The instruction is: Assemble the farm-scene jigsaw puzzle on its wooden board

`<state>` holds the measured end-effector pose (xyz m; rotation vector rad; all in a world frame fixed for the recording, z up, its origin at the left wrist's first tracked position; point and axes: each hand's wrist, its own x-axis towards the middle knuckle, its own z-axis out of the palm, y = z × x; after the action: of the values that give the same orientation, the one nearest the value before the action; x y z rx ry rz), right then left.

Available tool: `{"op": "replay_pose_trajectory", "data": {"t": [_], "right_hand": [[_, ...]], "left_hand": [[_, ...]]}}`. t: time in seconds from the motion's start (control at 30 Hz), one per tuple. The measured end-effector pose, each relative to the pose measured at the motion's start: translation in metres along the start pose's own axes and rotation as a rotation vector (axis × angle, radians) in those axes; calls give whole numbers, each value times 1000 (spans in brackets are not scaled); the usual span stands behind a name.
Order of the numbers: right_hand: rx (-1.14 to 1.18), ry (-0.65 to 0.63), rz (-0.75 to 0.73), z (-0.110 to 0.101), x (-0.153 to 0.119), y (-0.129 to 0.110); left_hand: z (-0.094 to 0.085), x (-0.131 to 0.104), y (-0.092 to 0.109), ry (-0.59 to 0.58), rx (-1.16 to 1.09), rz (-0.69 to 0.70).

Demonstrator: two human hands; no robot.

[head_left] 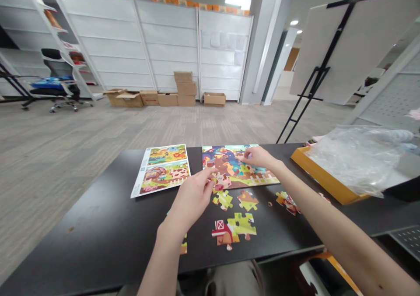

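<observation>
A jigsaw puzzle (pixel 229 167) with a colourful farm picture lies on the black table. My left hand (pixel 196 192) is at its lower left corner, fingers curled and closed on a puzzle piece (pixel 222 181) with a pink-nosed cow, which overlaps the puzzle's front edge. Over the right half of the puzzle, my right hand (pixel 257 156) has thumb and fingertips pinched together low on the picture; what lies between them is too small to make out. Loose green puzzle pieces (pixel 223 199), a brown-and-green piece (pixel 248 200) and a joined group with a red barn (pixel 223 234) lie nearer me.
Left of the puzzle lies a printed reference sheet (pixel 166 170). More pieces (pixel 287 202) sit beside my right forearm. A yellow box (pixel 328 177) with clear plastic wrapping (pixel 357 158) stands at the table's right. Beyond are cardboard boxes (pixel 187 88), an easel board (pixel 348 46) and an office chair (pixel 59 83).
</observation>
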<state>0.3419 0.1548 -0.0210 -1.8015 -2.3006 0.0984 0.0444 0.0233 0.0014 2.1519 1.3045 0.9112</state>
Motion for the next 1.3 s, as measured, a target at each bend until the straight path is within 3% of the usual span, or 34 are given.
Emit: {"op": "replay_pose_trajectory", "data": {"t": [0.13,0.23,0.33,0.47,0.6,0.7,0.83,1.03,1.2,1.3], "right_hand": [[-28,12,42,-8,1,-1],[-5,91,22,-21,-7,-3],[83,130,-150,-36,-27,-17],[172,-11,-483,-40,-63,-60],[170,-102,-631,-26,-89,-102],[127,-126,-692,-19,-96,-116],[235,-143,-678,-30,-91,-110],[719,-110,-501,-58,-64,-96],[978,-290,-463,-37,-52,-108],[1029,-287,-433,-21,-49,-111]], "left_hand": [[-8,-3,-2,41,1,-17],[-14,-3,-3,78,-44,-22],[-19,-4,-5,126,-87,-37],[-21,-4,-5,198,-140,-52],[-18,-4,-3,208,-203,-62],[-15,-4,-5,196,-237,-75],[-11,-3,-10,181,-309,-100],[-6,-3,-9,162,-335,-98],[3,-3,-4,181,-272,-66],[9,-4,-2,214,-200,-50]]}}
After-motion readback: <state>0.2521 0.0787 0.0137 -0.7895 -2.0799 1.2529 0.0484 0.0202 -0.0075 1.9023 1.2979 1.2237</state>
